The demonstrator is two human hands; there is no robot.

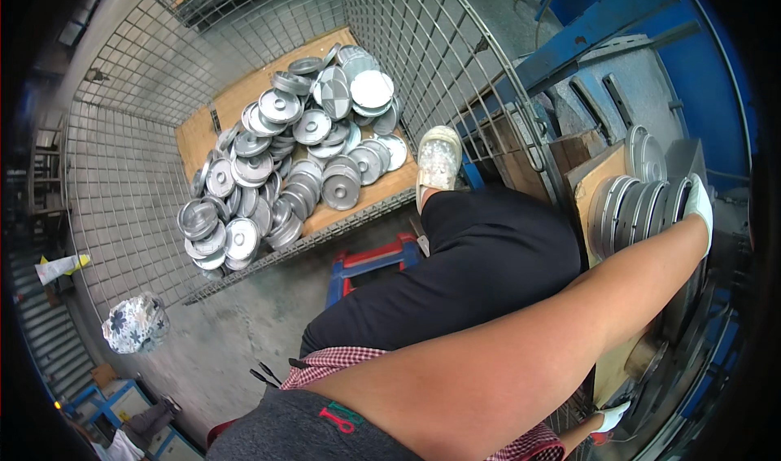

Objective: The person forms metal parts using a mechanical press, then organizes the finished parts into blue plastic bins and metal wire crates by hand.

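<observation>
Head view: right of the wire cage [423,38], metal discs [622,217] seemingly self-brace near left hand [700,206] and right hand [613,417], finger closures impossible to tell.

Grey shirt [268,424] (red-green emblem [340,418]), black trousers [488,253], white gloves [700,205].

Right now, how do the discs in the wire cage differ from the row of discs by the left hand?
The caged discs lie heaped at many angles; the row of discs stands on edge. The caged discs show many flat faces; the row, mostly rims. Both look round and grey.
</observation>
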